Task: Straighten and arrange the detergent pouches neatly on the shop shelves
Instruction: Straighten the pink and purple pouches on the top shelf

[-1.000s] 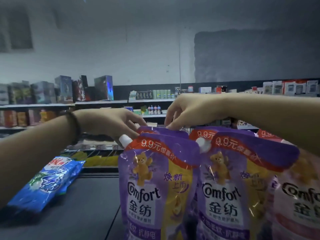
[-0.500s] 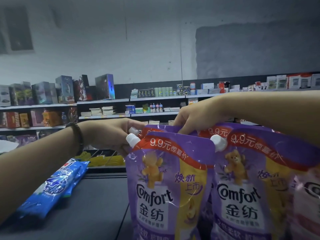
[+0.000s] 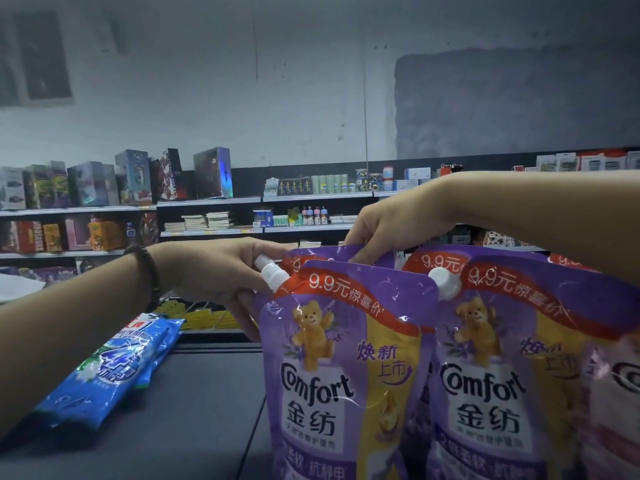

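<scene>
Lying flat on the dark shelf (image 3: 194,431) at left is a blue detergent pack (image 3: 114,368); the left hand (image 3: 221,271) is curling round the left edge of the upright purple Comfort pouches (image 3: 346,375), while the right hand (image 3: 384,230) is pinching the top edge of the rear pouch (image 3: 343,253).

Bare forearms, dark beaded bracelet (image 3: 147,271) on left wrist

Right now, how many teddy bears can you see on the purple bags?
2. One teddy bear is on the left front purple pouch, the other on the front pouch right of it. Pouches behind may hide more.
</scene>
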Demonstrator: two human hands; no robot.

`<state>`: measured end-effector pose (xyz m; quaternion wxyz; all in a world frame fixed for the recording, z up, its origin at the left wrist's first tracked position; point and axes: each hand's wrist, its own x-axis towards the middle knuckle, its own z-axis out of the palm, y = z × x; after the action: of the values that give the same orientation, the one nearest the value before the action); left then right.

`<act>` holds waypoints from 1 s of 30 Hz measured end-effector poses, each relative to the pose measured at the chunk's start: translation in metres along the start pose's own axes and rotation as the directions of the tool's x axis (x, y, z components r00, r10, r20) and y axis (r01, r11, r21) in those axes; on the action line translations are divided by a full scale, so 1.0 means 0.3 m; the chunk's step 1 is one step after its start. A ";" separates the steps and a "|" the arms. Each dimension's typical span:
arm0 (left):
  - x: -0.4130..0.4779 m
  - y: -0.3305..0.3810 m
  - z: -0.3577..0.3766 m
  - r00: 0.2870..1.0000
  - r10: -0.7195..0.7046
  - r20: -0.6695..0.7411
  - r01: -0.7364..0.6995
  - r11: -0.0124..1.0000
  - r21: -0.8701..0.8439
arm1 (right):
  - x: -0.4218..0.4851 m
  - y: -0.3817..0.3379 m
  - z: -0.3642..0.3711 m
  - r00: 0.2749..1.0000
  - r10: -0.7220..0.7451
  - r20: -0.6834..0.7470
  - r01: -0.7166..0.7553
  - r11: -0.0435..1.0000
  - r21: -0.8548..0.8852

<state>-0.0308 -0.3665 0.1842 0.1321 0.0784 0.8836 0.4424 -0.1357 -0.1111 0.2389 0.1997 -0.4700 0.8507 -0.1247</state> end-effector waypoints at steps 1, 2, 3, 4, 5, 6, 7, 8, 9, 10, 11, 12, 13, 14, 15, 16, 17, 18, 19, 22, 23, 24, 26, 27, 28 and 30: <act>-0.001 0.002 0.000 1.000 0.000 -0.009 0.000 1.000 0.013 | 0.000 0.003 0.002 1.000 0.003 -0.005 -0.003 1.000 -0.003; -0.003 0.006 0.000 1.000 0.000 -0.013 0.001 1.000 0.029 | 0.001 0.007 0.003 1.000 0.005 -0.009 -0.005 1.000 -0.003; -0.004 0.009 0.000 1.000 -0.003 -0.018 0.004 0.999 0.042 | 0.001 0.010 0.004 1.000 0.009 -0.009 -0.009 1.000 -0.003; -0.007 0.014 -0.003 1.000 -0.010 -0.019 0.011 0.999 0.050 | 0.000 0.013 0.005 1.000 0.014 -0.005 -0.014 1.000 -0.006; -0.009 0.021 -0.007 1.000 -0.017 -0.014 0.018 0.998 0.058 | 0.000 0.015 0.006 1.000 0.015 0.005 -0.015 1.000 -0.014; -0.010 0.027 -0.014 1.000 -0.023 0.001 0.023 0.997 0.071 | -0.002 0.018 0.006 1.000 0.011 0.020 -0.010 1.000 -0.027; -0.011 0.036 -0.021 0.999 -0.028 0.017 0.026 0.996 0.090 | -0.006 0.021 0.005 0.999 0.009 0.035 -0.007 0.999 -0.043; -0.011 0.047 -0.030 0.999 -0.036 0.021 0.033 0.993 0.113 | -0.011 0.022 0.002 0.999 0.011 0.043 -0.009 0.998 -0.055; -0.009 0.058 -0.038 0.999 -0.046 0.013 0.044 0.990 0.137 | -0.022 0.020 0.001 0.999 0.020 0.044 -0.017 0.998 -0.063; -0.006 0.071 -0.046 0.998 -0.058 0.003 0.056 0.985 0.163 | -0.032 0.019 0.000 0.999 0.027 0.041 -0.024 0.998 -0.065; -0.004 0.086 -0.050 0.998 -0.068 -0.001 0.067 0.979 0.195 | -0.042 0.020 -0.003 0.999 0.022 0.036 -0.019 0.998 -0.059; 0.001 0.103 -0.053 0.997 -0.072 0.002 0.069 0.969 0.235 | -0.051 0.023 -0.005 0.999 0.010 0.030 -0.008 0.999 -0.047; 0.007 0.120 -0.055 0.998 -0.070 0.003 0.066 0.958 0.278 | -0.060 0.026 -0.008 1.000 0.000 0.020 0.001 0.999 -0.038; 0.016 0.141 -0.055 0.998 -0.065 -0.002 0.062 0.946 0.317 | -0.068 0.031 -0.011 1.000 -0.007 0.000 0.007 0.999 -0.037; 0.026 0.165 -0.052 0.998 -0.061 -0.016 0.062 0.934 0.351 | -0.080 0.034 -0.014 0.999 -0.012 -0.032 0.011 0.999 -0.050; 0.037 0.190 -0.048 0.998 -0.055 -0.034 0.064 0.922 0.382 | -0.092 0.038 -0.020 0.997 -0.015 -0.069 0.010 0.997 -0.070; 0.051 0.219 -0.039 0.998 -0.047 -0.050 0.064 0.909 0.412 | -0.107 0.043 -0.026 0.995 -0.012 -0.104 0.003 0.996 -0.085; 0.065 0.249 -0.028 0.998 -0.035 -0.059 0.057 0.898 0.435 | -0.124 0.047 -0.034 0.991 0.000 -0.131 -0.011 0.996 -0.086; 0.082 0.278 -0.015 0.998 -0.021 -0.060 0.046 0.892 0.450 | -0.144 0.053 -0.040 0.989 0.020 -0.150 -0.032 0.996 -0.079; 0.134 0.356 0.035 0.999 0.015 -0.028 0.000 0.874 0.485 | -0.208 0.091 -0.059 0.982 0.087 -0.165 -0.100 0.992 -0.071; 0.154 0.379 0.053 1.000 0.024 -0.011 -0.015 0.864 0.503 | -0.232 0.107 -0.063 0.980 0.107 -0.168 -0.120 0.990 -0.069; 0.174 0.398 0.073 0.999 0.033 0.002 -0.029 0.854 0.519 | -0.253 0.123 -0.067 0.978 0.125 -0.168 -0.137 0.988 -0.064; 0.213 0.434 0.111 0.999 0.045 0.026 -0.051 0.839 0.542 | -0.290 0.155 -0.070 0.973 0.158 -0.169 -0.169 0.984 -0.052; 0.232 0.449 0.127 0.998 0.039 0.040 -0.055 0.833 0.550 | -0.307 0.168 -0.070 0.971 0.171 -0.168 -0.182 0.982 -0.053; 0.251 0.462 0.140 0.998 0.030 0.059 -0.058 0.827 0.559 | -0.321 0.182 -0.070 0.969 0.181 -0.166 -0.193 0.980 -0.055; 0.281 0.479 0.163 0.996 0.012 0.091 -0.062 0.814 0.578 | -0.345 0.207 -0.065 0.969 0.190 -0.159 -0.200 0.978 -0.052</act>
<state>-0.0931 -0.2222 0.2576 0.1298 0.1503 0.9684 0.1510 -0.1416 0.0100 0.2546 0.1289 -0.3794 0.9094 -0.1115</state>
